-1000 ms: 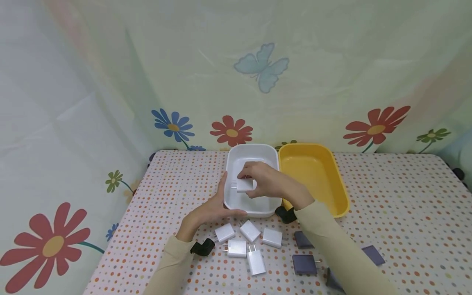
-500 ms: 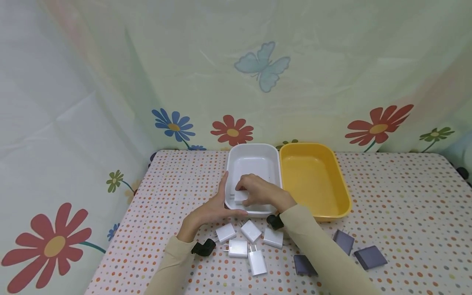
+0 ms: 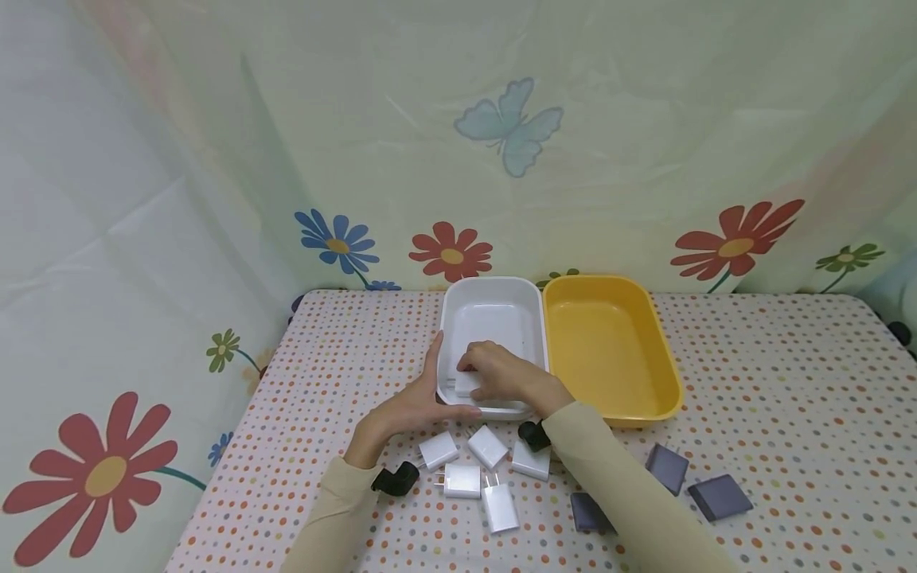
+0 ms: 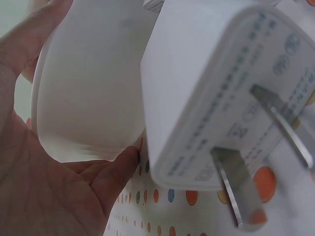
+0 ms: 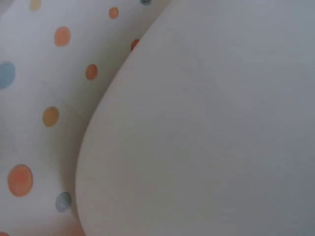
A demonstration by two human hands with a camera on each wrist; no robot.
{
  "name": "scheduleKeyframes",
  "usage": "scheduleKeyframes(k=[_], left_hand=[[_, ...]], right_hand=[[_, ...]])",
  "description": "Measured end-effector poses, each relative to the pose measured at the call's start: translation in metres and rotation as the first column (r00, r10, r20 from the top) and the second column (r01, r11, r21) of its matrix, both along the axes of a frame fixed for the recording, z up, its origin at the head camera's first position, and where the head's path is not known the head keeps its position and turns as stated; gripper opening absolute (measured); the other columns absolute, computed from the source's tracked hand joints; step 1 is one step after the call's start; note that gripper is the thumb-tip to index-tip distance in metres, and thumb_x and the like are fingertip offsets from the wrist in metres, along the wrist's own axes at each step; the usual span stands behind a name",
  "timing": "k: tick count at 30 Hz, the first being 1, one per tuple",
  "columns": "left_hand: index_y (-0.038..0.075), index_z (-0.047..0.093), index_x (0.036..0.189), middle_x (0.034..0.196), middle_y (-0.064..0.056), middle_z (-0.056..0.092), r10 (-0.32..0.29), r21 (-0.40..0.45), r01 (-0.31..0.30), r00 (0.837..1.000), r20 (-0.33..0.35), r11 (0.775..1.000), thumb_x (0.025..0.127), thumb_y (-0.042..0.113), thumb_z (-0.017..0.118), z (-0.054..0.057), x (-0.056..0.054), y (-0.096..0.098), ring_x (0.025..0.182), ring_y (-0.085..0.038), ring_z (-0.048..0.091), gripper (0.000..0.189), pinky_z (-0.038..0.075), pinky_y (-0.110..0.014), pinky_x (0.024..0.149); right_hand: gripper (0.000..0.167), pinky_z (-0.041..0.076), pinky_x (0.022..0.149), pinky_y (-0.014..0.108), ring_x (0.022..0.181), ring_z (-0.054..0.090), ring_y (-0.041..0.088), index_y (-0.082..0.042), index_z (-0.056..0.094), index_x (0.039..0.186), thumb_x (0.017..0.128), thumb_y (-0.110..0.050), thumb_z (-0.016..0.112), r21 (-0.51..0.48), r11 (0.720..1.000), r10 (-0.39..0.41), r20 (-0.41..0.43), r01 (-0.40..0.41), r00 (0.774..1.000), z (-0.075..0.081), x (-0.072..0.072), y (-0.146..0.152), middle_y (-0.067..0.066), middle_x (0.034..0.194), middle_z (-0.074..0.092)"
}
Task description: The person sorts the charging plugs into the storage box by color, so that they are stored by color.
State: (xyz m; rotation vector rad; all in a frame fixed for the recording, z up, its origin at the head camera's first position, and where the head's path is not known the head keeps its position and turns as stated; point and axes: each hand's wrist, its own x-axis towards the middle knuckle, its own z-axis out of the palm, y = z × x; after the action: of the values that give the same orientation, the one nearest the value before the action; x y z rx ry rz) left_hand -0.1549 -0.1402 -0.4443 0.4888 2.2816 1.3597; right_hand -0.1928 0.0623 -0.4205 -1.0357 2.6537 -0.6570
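Note:
In the head view, my left hand (image 3: pixel 415 398) holds the near left corner of the white plastic tray (image 3: pixel 530 306). The left wrist view shows the hand (image 4: pixel 49 182) round the outside wall of this tray (image 4: pixel 98 83), fingertips low by its base. My right hand (image 3: pixel 501 372) reaches down inside the tray and pinches a white charger plug (image 3: pixel 467 387), prongs toward the left, low near the tray floor. My palm side and part of the plug are hidden. Another white charger (image 4: pixel 182 88) looms close in the left wrist view, prongs toward the camera.
Several white chargers (image 3: pixel 462 481) lie on the dotted tablecloth (image 3: pixel 358 334) in front of the tray. Dark purple-grey chargers (image 3: pixel 719 497) lie to the right, one partly under the right sleeve (image 3: pixel 623 485). A yellow tray (image 3: pixel 609 358) stands against the white tray's right side.
My right hand has lowered the white charger plug toward the near end of the white tray, then almost stopped. My left hand stays at the tray's corner.

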Motion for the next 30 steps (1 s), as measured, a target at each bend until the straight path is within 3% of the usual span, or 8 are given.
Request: scheduleKeyframes(k=[9, 17, 23, 30], left_hand=[[0.023, -0.024, 0.164, 0.174, -0.013, 0.010, 0.003, 0.003, -0.003, 1.000, -0.005, 1.000, 0.085, 0.053, 0.084, 0.000, -0.001, 0.003, 0.149, -0.031, 0.036, 0.137, 0.035, -0.053, 0.117], [0.027, -0.026, 0.163, 0.171, -0.007, 0.017, -0.003, 0.025, 0.003, 1.000, -0.005, 1.000, 0.084, 0.053, 0.086, -0.002, -0.004, 0.000, 0.146, -0.024, 0.039, 0.140, 0.035, -0.050, 0.118], [0.027, -0.025, 0.163, 0.169, -0.008, 0.021, -0.010, 0.037, 0.011, 1.000, -0.013, 0.999, 0.084, 0.049, 0.087, -0.002, -0.004, 0.002, 0.145, -0.025, 0.039, 0.139, 0.034, -0.053, 0.118], [0.025, -0.023, 0.164, 0.169, -0.011, 0.021, 0.011, 0.031, -0.011, 1.000, -0.022, 0.999, 0.085, 0.048, 0.087, -0.004, -0.003, 0.003, 0.147, -0.030, 0.037, 0.137, 0.032, -0.058, 0.118]], right_hand=[[0.043, 0.057, 0.091, 0.037, 0.098, 0.066, 0.025, 0.008, 0.073, 0.120, 0.082, -0.004, 0.090, -0.045, 0.999, 0.009, -0.051, -0.011, 0.999, 0.009, 0.008, 0.005, 0.015, 0.112, 0.069], [0.040, 0.058, 0.088, 0.039, 0.101, 0.069, 0.032, 0.009, 0.071, 0.121, 0.086, -0.003, 0.085, -0.141, 0.988, 0.036, -0.147, -0.057, 0.989, 0.041, 0.020, 0.020, 0.018, 0.114, 0.069], [0.037, 0.059, 0.087, 0.038, 0.101, 0.067, 0.029, 0.005, 0.072, 0.119, 0.087, -0.005, 0.086, -0.167, 0.986, -0.010, -0.201, -0.024, 0.980, 0.065, 0.044, 0.043, 0.014, 0.114, 0.069], [0.035, 0.059, 0.084, 0.036, 0.098, 0.064, 0.020, -0.003, 0.073, 0.120, 0.087, -0.008, 0.086, -0.209, 0.978, -0.058, -0.207, 0.014, 0.977, 0.077, 0.078, 0.074, 0.005, 0.114, 0.068]])
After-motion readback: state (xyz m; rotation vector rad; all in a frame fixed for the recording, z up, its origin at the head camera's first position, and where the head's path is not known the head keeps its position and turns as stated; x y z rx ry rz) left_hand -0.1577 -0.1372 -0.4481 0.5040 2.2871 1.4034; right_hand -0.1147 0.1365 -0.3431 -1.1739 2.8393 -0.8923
